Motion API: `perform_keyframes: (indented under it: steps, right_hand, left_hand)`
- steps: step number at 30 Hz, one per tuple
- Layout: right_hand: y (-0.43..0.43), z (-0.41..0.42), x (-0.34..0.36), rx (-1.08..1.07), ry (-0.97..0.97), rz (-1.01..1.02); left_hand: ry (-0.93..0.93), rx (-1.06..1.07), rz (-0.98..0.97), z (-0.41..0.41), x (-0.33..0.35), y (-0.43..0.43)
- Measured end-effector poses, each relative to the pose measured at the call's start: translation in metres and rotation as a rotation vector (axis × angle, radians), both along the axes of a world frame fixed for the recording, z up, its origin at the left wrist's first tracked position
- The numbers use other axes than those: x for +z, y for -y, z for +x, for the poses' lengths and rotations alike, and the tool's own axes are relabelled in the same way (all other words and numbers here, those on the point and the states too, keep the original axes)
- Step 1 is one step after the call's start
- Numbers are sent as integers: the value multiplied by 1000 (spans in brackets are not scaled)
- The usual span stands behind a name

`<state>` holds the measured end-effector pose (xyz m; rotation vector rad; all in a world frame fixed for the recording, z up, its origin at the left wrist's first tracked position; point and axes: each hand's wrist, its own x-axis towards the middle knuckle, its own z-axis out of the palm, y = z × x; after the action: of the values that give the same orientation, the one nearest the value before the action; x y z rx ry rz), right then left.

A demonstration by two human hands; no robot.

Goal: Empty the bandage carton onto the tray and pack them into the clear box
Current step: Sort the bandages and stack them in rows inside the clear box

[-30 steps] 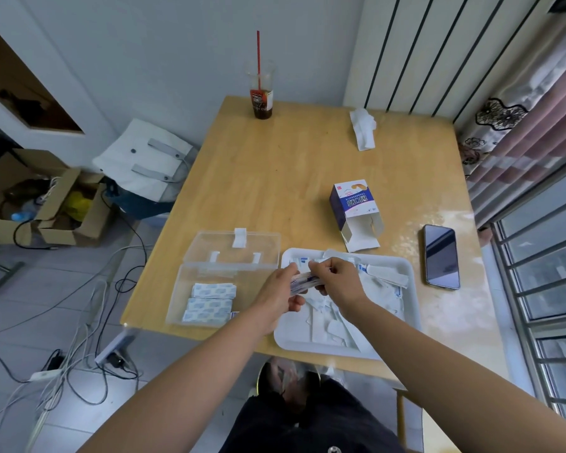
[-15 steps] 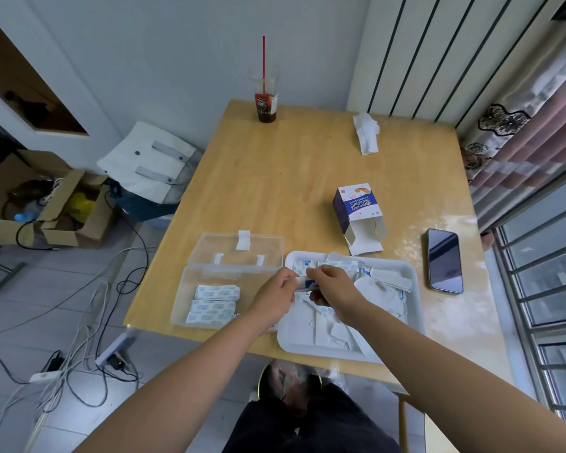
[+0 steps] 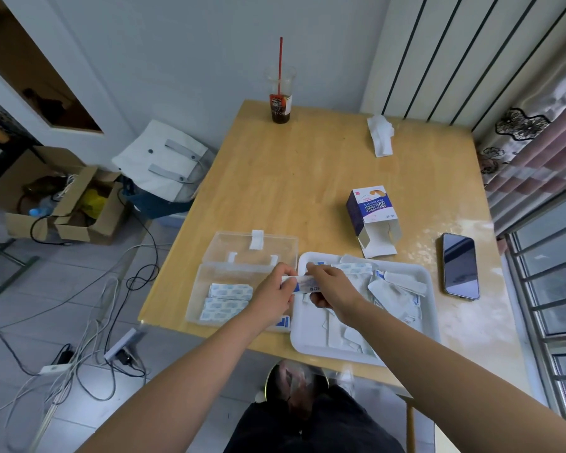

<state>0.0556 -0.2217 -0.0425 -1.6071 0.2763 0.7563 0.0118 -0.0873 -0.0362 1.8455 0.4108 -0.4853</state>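
Far edge of the wooden worktop (image 3: 291, 178): a clear plastic cup (image 3: 280, 103) stands upright, dark drink low in it, red straw (image 3: 280, 65) poking straight up. Off to the right of it, a crumpled white tissue (image 3: 380, 135). Near the right edge a phone (image 3: 460, 266) lies flat, screen dark. Down on the tiled floor at left, an open cardboard box (image 3: 62, 204), a white bag (image 3: 162, 161) against the worktop's side, and cables (image 3: 89, 325) snaking to a power strip (image 3: 54, 368). A patterned curtain (image 3: 536, 132) hangs at right.
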Motion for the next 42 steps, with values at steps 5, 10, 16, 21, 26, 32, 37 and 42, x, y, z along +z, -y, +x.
perform_keyframes:
  steps: [5, 10, 16, 21, 26, 32, 37, 42]
  right_hand:
    - [-7, -4, 2, 163, 94, 27]
    - [-15, -5, -3, 126, 200, -63]
    - [-32, -5, -1, 401, 370, -313]
    - [-62, 1, 7, 622, 597, -473]
    - [-86, 13, 8, 812, 647, -704]
    - [-107, 3, -6, 1099, 515, -967]
    - [-114, 4, -20, 1150, 421, -1020]
    - [-117, 1, -34, 1165, 390, -1028]
  left_hand:
    - [-10, 95, -46, 0, 4, -17]
    - [-13, 142, -73, -3, 0, -33]
    - [30, 46, 170, -8, -6, -61]
    - [61, -19, 207, -3, -3, -77]
    - [-43, -49, 299, -2, -14, -89]
    - [-35, -317, 567, -6, -35, -108]
    - [-25, -437, 600, -4, -45, -113]
    - [-4, -485, 595, -2, -52, -114]
